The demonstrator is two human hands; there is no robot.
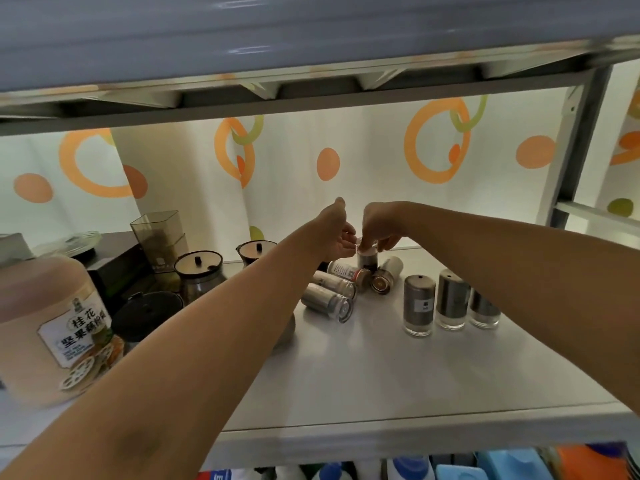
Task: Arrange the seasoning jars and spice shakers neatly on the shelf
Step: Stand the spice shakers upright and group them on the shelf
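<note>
On the grey shelf (381, 368), three steel spice shakers (419, 304) stand upright in a row at the right. Several more shakers (329, 301) lie tipped in a heap at the shelf's middle back. One shaker (367, 258) stands upside down behind the heap, clear base up. My right hand (379, 225) pinches its base from above. My left hand (334, 232) hovers just left of it with fingers loosely curled, fingertips near the base; whether they touch it is unclear.
Lidded glass seasoning jars (199, 275) and a dark-lidded pot (147, 315) crowd the shelf's left. A big labelled plastic jug (48, 327) stands at front left. A smoky square container (159, 237) is behind. An upper shelf (311, 46) overhangs; a post (575, 150) stands right.
</note>
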